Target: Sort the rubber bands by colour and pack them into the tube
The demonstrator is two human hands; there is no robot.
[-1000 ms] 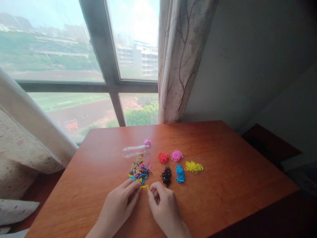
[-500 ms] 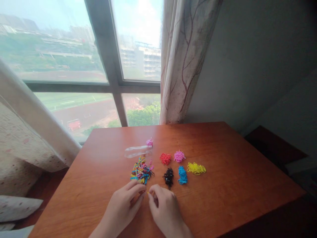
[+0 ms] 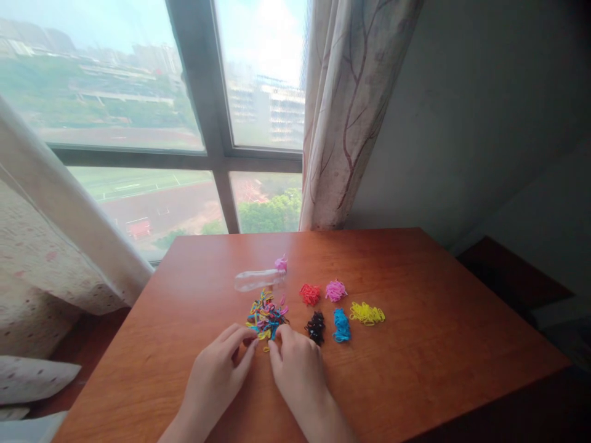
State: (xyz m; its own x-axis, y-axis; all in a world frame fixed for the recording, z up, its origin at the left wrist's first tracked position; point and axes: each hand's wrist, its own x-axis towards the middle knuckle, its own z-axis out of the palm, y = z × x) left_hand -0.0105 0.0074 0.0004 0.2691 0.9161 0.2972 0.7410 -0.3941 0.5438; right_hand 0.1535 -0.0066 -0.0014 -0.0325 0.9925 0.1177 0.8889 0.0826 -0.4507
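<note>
Left hand (image 3: 218,367) and right hand (image 3: 301,367) curl loosely; whether either pinches anything, I cannot tell. At their fingertips on the brown wooden bench (image 3: 406,277), a sideways brush could scatter the multicoloured heap of thin loops (image 3: 265,315) into the black loop pile (image 3: 316,328).

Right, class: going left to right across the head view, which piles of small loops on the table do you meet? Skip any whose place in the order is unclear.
Multicoloured pile → red pile → pink pile → yellow pile.
</note>
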